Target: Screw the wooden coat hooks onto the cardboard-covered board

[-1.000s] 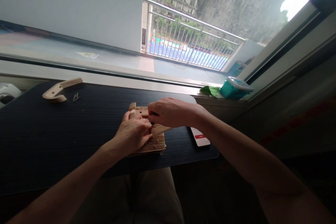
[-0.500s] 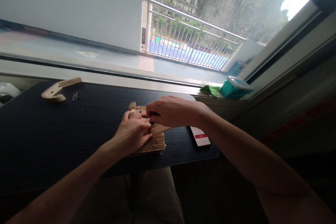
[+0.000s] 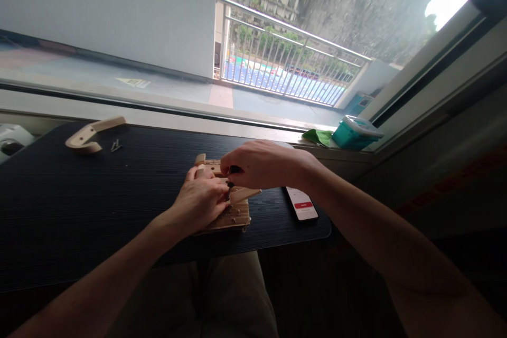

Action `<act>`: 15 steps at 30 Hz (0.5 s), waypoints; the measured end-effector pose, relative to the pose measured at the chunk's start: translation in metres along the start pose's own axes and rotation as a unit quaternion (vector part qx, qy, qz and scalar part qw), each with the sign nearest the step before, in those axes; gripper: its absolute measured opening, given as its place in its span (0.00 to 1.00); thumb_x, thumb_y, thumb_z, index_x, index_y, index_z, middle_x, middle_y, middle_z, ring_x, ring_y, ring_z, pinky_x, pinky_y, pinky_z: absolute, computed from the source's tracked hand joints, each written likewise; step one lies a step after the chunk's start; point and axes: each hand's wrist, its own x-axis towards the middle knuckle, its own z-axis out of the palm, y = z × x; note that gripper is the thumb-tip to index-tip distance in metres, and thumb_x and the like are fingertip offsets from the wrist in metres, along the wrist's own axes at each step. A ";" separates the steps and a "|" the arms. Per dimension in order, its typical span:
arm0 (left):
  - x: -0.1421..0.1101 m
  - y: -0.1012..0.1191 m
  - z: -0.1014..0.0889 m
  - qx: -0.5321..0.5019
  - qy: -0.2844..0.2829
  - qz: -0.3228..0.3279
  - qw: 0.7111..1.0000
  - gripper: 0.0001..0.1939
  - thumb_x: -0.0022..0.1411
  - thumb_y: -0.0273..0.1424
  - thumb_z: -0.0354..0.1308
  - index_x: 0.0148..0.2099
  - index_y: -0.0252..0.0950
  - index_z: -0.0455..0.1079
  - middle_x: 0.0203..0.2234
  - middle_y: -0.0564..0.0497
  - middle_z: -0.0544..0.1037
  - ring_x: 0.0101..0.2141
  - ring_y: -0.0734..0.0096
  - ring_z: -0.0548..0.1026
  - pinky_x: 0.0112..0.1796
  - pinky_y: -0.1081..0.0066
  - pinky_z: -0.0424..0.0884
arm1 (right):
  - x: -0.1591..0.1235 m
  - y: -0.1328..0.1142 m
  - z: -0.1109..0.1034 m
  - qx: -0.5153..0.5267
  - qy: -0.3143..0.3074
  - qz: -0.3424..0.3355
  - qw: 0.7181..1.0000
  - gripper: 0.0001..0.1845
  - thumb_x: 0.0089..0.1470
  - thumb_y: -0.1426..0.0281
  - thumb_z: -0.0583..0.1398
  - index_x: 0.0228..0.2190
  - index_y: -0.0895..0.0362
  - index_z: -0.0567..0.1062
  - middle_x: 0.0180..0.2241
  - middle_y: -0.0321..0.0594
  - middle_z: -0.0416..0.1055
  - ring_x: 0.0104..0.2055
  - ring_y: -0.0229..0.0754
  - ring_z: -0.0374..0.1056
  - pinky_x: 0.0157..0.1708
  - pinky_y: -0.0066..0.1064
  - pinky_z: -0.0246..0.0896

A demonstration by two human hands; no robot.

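My left hand is closed over a light wooden piece, pressing it down on a thick brown board that looks like cardboard. Above the same spot, my right hand is wrapped round a small dark hand tool. The tool points down at the wood beside my left fingers; my fist hides most of it, and its tip cannot be made out. Wood crumbs lie on the board near the tool. Part of the wooden piece, with a dark hole, shows beyond my left fingers.
A bent wooden piece and several screws lie at the back left of the dark table. A phone rests near the right edge. A teal box and a green leaf-shaped thing sit by the window.
My right hand has turned and risen very slightly round the tool. My left hand, the wooden piece and the board stay in place.
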 end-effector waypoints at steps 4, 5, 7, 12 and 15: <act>0.000 0.000 0.000 0.002 -0.001 0.010 1.000 0.07 0.56 0.33 0.55 0.30 0.41 0.74 0.35 0.49 0.79 0.47 0.53 0.66 0.50 0.50 0.53 | 0.000 0.002 0.004 0.013 -0.028 -0.005 0.999 0.13 0.54 0.72 0.52 0.33 0.58 0.76 0.32 0.41 0.75 0.30 0.36 0.64 0.27 0.28 0.47; 0.000 0.000 0.000 0.005 -0.002 0.011 1.000 0.07 0.55 0.33 0.55 0.30 0.42 0.74 0.35 0.49 0.79 0.47 0.53 0.66 0.51 0.49 0.52 | 0.001 0.002 0.006 0.014 -0.031 -0.003 0.999 0.13 0.55 0.72 0.52 0.33 0.58 0.76 0.32 0.42 0.75 0.30 0.36 0.64 0.27 0.28 0.47; 0.001 0.001 0.000 0.013 -0.006 0.012 1.000 0.07 0.55 0.33 0.55 0.32 0.42 0.74 0.35 0.49 0.79 0.48 0.53 0.66 0.51 0.50 0.52 | 0.001 0.002 0.008 0.012 -0.034 0.000 0.999 0.13 0.56 0.72 0.51 0.34 0.59 0.75 0.33 0.42 0.75 0.30 0.37 0.65 0.27 0.28 0.47; 0.001 0.001 0.000 0.026 -0.009 0.012 1.000 0.08 0.56 0.33 0.54 0.32 0.43 0.75 0.37 0.49 0.79 0.49 0.52 0.66 0.51 0.49 0.52 | 0.006 0.001 0.012 -0.002 -0.030 0.026 0.999 0.15 0.57 0.70 0.49 0.35 0.59 0.75 0.34 0.44 0.75 0.32 0.39 0.67 0.28 0.29 0.48; 0.000 0.001 0.000 0.025 -0.004 0.006 1.000 0.08 0.55 0.33 0.55 0.33 0.43 0.76 0.39 0.49 0.78 0.49 0.52 0.65 0.51 0.49 0.53 | 0.007 0.000 0.011 -0.017 -0.020 0.033 0.999 0.14 0.57 0.67 0.50 0.36 0.58 0.75 0.34 0.45 0.75 0.34 0.41 0.67 0.28 0.29 0.49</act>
